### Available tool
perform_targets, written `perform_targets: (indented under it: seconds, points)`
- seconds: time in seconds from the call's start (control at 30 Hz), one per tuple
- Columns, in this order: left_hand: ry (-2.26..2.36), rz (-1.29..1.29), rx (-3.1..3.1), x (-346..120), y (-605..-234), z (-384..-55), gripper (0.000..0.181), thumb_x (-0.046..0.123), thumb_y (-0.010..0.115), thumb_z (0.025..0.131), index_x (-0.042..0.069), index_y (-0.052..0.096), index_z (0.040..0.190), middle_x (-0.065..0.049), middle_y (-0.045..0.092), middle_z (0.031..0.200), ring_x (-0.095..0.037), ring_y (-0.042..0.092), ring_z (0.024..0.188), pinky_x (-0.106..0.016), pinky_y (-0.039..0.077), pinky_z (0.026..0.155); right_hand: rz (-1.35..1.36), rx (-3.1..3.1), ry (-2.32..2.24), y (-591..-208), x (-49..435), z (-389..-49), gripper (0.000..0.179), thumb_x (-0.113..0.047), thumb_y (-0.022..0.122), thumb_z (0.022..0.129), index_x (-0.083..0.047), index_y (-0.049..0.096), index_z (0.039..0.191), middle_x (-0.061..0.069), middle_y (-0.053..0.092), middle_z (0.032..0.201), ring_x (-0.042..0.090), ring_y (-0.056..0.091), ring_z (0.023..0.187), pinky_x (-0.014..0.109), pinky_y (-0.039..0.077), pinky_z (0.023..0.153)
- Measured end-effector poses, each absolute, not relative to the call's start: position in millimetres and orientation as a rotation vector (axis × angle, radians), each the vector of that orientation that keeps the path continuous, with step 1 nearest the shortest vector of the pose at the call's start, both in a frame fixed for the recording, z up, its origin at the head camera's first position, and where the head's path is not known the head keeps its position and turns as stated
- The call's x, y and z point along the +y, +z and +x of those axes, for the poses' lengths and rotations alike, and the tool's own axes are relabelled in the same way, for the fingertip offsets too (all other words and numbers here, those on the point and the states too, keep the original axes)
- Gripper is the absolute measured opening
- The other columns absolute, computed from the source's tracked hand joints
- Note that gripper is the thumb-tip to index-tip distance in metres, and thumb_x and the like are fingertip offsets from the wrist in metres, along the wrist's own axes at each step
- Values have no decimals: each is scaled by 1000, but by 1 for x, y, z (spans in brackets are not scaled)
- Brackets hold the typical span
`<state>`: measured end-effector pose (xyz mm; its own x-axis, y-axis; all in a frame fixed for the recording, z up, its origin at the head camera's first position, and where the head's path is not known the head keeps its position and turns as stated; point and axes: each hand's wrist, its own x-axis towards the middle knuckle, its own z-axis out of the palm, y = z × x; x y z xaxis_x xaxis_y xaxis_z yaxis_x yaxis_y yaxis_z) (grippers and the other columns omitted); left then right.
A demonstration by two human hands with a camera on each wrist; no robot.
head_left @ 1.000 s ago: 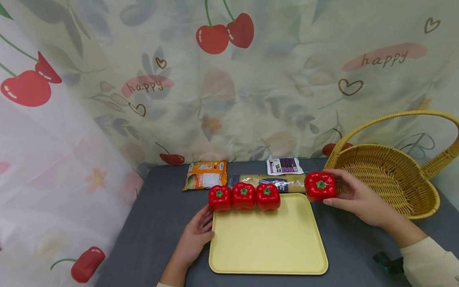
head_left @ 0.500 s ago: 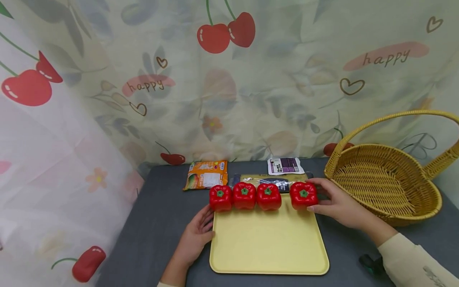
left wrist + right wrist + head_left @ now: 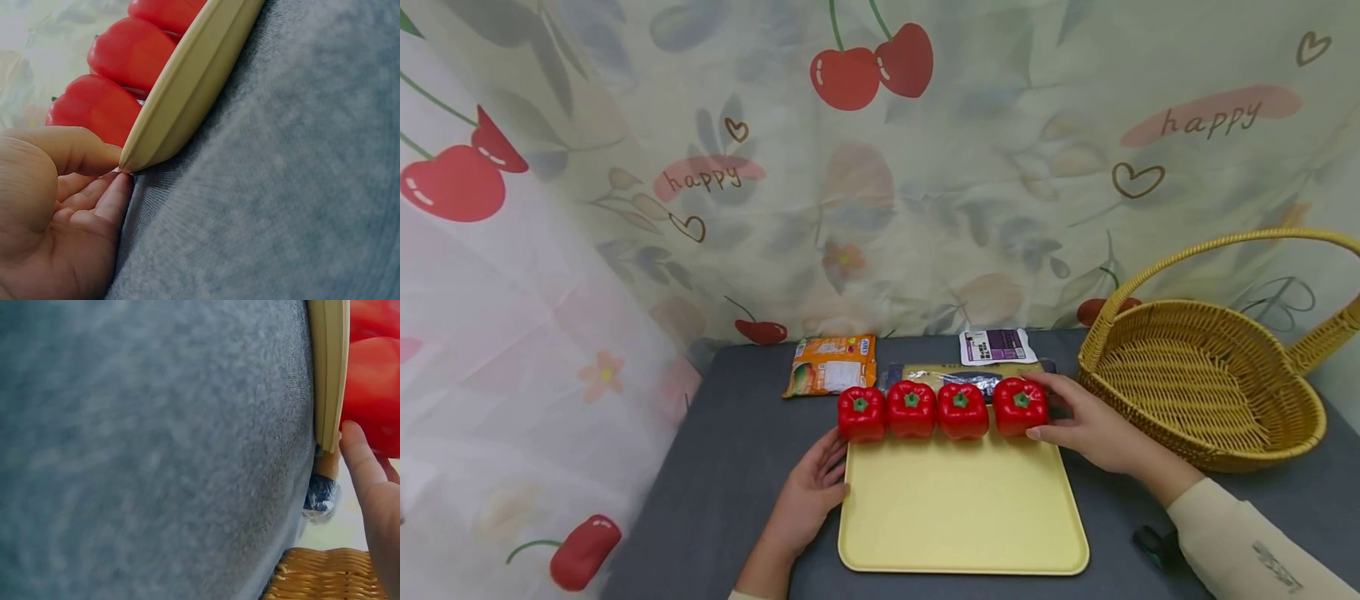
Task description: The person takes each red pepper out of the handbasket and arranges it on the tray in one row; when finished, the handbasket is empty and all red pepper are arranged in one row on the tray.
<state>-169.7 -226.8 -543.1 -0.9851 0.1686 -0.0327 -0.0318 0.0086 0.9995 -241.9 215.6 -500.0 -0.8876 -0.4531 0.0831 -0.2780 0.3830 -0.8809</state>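
My right hand (image 3: 1093,423) holds a red bell pepper (image 3: 1019,407) with a green stem between thumb and fingers, at the far right part of the yellow tray (image 3: 962,508). Left of it, three more bell peppers (image 3: 912,409) stand side by side along the tray's far edge, with a small gap before the held one. With thumb above and fingertips below, my left hand (image 3: 805,496) pinches the tray's left rim, as the left wrist view shows at the tray edge (image 3: 187,87). In the right wrist view my right thumb (image 3: 359,456) touches the pepper (image 3: 375,394) just over the rim.
Behind the tray lie an orange snack packet (image 3: 831,367), a long clear-wrapped packet (image 3: 936,375), partly hidden by the peppers, and a white-and-purple pouch (image 3: 997,347). A wicker basket (image 3: 1202,383) with a tall handle stands to the right. A patterned cloth (image 3: 925,208) hangs behind the table.
My right hand has moved left from beside the basket with its bell pepper, bringing it over the tray and close to the row. My left hand has stayed at the tray's rim.
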Motion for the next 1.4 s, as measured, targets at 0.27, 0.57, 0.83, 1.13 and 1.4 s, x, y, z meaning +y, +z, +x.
perform_targets:
  seconds: [0.27, 0.57, 0.83, 1.13, 1.4]
  points:
    - [2088, 154, 2133, -228, -544, -170, 85, -22, 60, 92, -8, 25, 168, -28, 32, 170, -43, 31, 157, -39, 39, 120, -646, 2462, -1503, -498, 211, -244, 83, -13, 83, 99, 1, 37, 166, 31, 40, 160, 54, 51, 140, 52, 58, 102]
    - [2118, 155, 2113, -226, -547, -172, 84, -22, 61, 92, -7, 28, 168, -29, 33, 170, -43, 31, 157, -47, 36, 123, -613, 2435, -1511, -497, 210, -244, 85, -14, 83, 98, -1, 36, 167, 31, 41, 160, 53, 52, 138, 49, 59, 101]
    - [2111, 165, 2113, -226, -549, -174, 85, -22, 61, 92, -7, 28, 168, -28, 33, 170, -42, 31, 158, -44, 36, 122, -599, 2417, -1535, -499, 210, -243, 91, -15, 86, 96, -2, 32, 169, 29, 41, 161, 51, 53, 138, 50, 60, 99]
    - [2113, 134, 2127, -229, -551, -178, 85, -22, 62, 91, -8, 29, 167, -29, 34, 169, -43, 32, 157, -45, 38, 121, -656, 2539, -1515, -482, 210, -241, 77, -17, 81, 100, -1, 40, 164, 28, 48, 156, 49, 57, 134, 52, 61, 98]
    - [2095, 111, 2155, -231, -550, -184, 81, -17, 65, 93, -8, 32, 166, -30, 38, 167, -44, 36, 155, -45, 41, 120, -787, 2768, -1356, -454, 206, -237, 57, -22, 76, 105, -5, 55, 156, 13, 59, 145, 42, 58, 131, 61, 60, 96]
